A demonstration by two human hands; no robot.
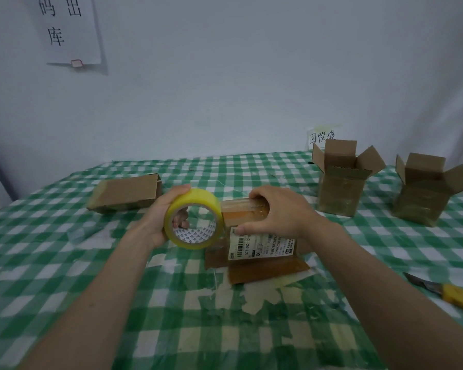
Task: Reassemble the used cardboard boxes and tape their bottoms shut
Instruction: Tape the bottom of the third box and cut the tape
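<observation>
A small cardboard box point(262, 252) with a white shipping label stands in the middle of the table, its flaps spread on the cloth. My right hand point(278, 212) grips the box's top, thumb on the near face. My left hand point(159, 218) holds a yellow roll of clear tape point(193, 218) just left of the box, fingers through its core. A strip of tape point(241, 208) runs from the roll across the box's top under my right hand.
A flattened box point(125, 193) lies at the back left. Two upright boxes point(342, 180) point(425, 190) with open top flaps stand at the back right. A yellow-handled utility knife point(447, 292) lies near the right edge. Tape scraps point(254, 295) stick to the green checked tablecloth point(51, 249).
</observation>
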